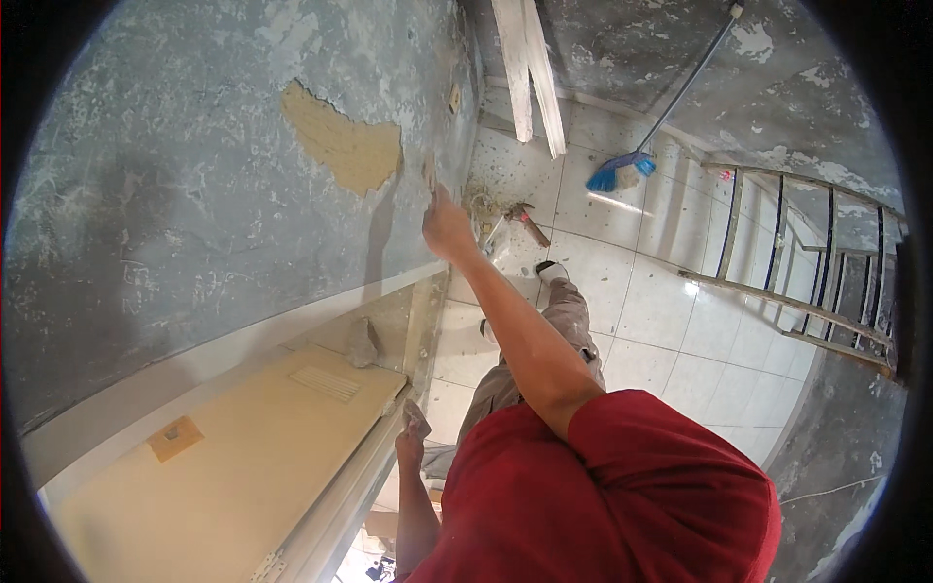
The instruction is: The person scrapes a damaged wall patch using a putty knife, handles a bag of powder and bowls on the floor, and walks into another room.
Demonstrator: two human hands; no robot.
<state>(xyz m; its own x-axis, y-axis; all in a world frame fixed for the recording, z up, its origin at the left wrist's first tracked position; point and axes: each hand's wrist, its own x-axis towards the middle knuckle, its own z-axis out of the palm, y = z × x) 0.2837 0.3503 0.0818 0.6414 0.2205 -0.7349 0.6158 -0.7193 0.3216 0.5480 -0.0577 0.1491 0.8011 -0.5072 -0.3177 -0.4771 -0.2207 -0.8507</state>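
Observation:
My right hand is raised against the grey, flaking wall, its fingers closed at the surface. Whatever it may hold is too small to make out. Left of it, a yellowish bare patch with a ragged edge shows in the wall. Lower down, beside the door frame, my left hand is closed around a greyish, blunt-ended piece whose kind I cannot tell. A cream door lies to the left of that hand. On its far end sits a grey lump.
A claw hammer lies on the tiled floor among debris. A blue broom leans on the far wall, near two pale boards. To the right stands a ladder.

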